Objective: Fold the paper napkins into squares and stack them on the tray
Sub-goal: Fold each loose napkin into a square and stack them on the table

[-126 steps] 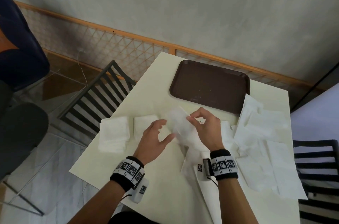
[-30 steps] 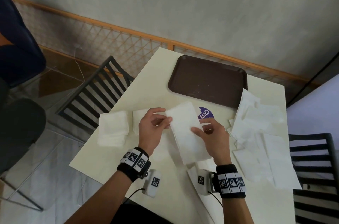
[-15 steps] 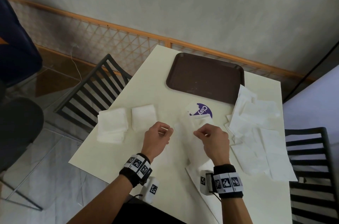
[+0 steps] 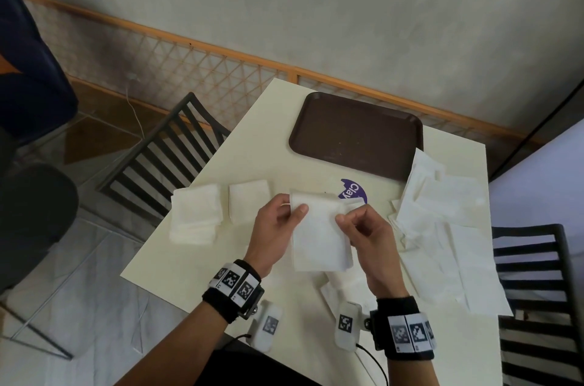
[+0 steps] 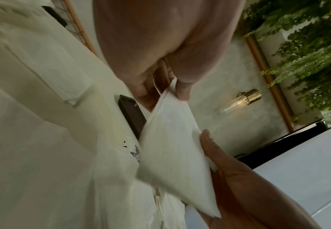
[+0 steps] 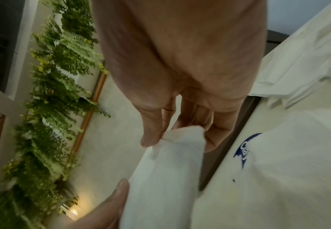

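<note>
A white paper napkin (image 4: pixel 317 235), folded to a tall rectangle, is held above the cream table (image 4: pixel 177 262). My left hand (image 4: pixel 278 221) pinches its upper left corner, thumb on top. My right hand (image 4: pixel 363 227) pinches its upper right corner. The left wrist view shows the napkin (image 5: pixel 172 153) hanging from my left hand's fingertips (image 5: pixel 182 93); the right wrist view shows the same napkin (image 6: pixel 164 175) pinched by my right thumb. The brown tray (image 4: pixel 357 136) lies bare at the table's far side. A stack of folded squares (image 4: pixel 196 212) and one single folded square (image 4: pixel 249 201) lie at the left.
Loose unfolded napkins (image 4: pixel 448 237) are spread over the table's right side, with more paper (image 4: pixel 344 287) under my right wrist. A purple sticker (image 4: pixel 354 191) sits on the table before the tray. Dark slatted chairs stand at the left (image 4: pixel 164 152) and right (image 4: pixel 537 291).
Both hands folded the long napkin over and brought it up; it now hangs shorter between them. The purple sticker came into sight as the paper moved off it.
</note>
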